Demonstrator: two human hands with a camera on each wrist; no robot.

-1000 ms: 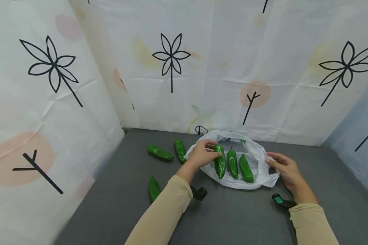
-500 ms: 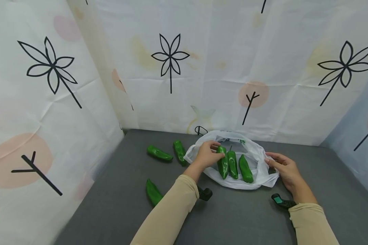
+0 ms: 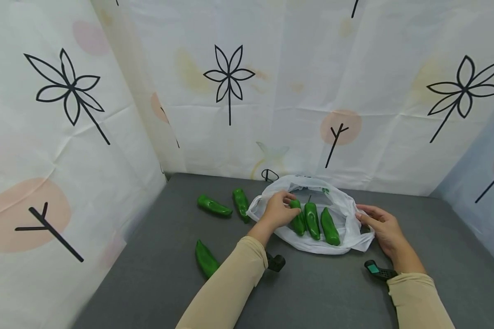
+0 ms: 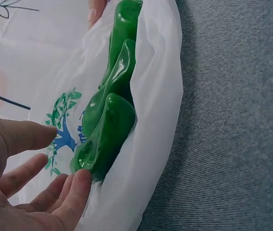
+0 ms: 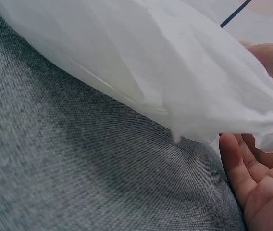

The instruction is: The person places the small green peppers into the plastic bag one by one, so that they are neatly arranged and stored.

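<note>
My left hand (image 3: 277,210) is holding fingers apart at the pepper (image 4: 110,132); my right hand (image 3: 384,228) is pinching the bag (image 4: 158,86); if it is slipping, the pepper may be rolling out

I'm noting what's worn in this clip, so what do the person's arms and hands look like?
The left sleeve and right sleeve are long and plain beige, ending near the wrists. The left hand and right hand are ungloved. A black device shows by the left wrist, and a second black device, with a teal patch, by the right.
</note>
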